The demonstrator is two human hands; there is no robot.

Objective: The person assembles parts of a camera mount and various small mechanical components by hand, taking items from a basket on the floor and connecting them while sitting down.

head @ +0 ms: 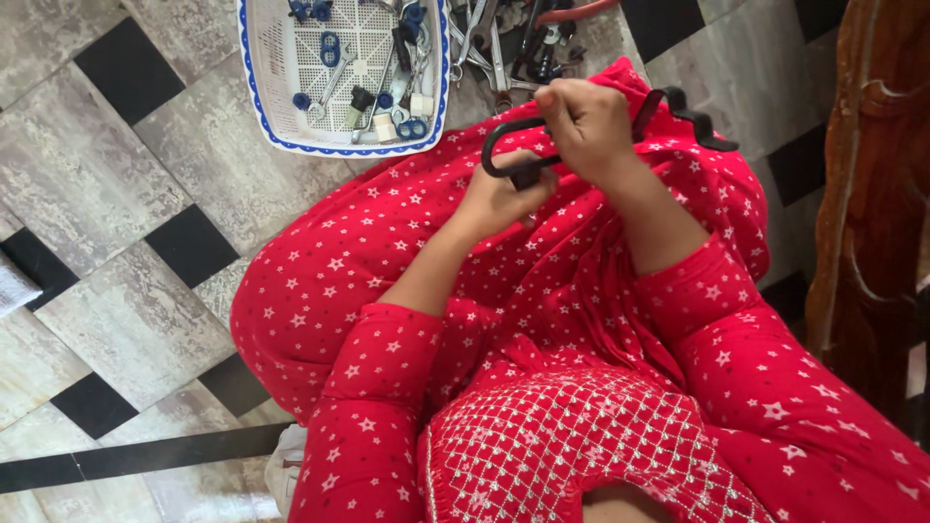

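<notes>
Both hands grip a curved black handle [591, 121] over the red-clad lap — right hand [586, 121] fisted on top, left hand [504, 194] pinching its lower end — near a white, blue-rimmed tray [281, 107] of small parts.

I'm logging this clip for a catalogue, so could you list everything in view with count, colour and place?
Black curved handle piece: one, black, held over the lap in both hands.
Perforated tray: one, white with blue rim, on the floor ahead, holding small blue, black and white parts.
Loose metal tools: several, silver and dark, on the floor right of the tray.
Tiled floor: grey with black squares.
Carved wooden furniture: one, brown, far right.
Left hand: on the piece's lower left end.
Right hand: closed around the piece's top.
</notes>
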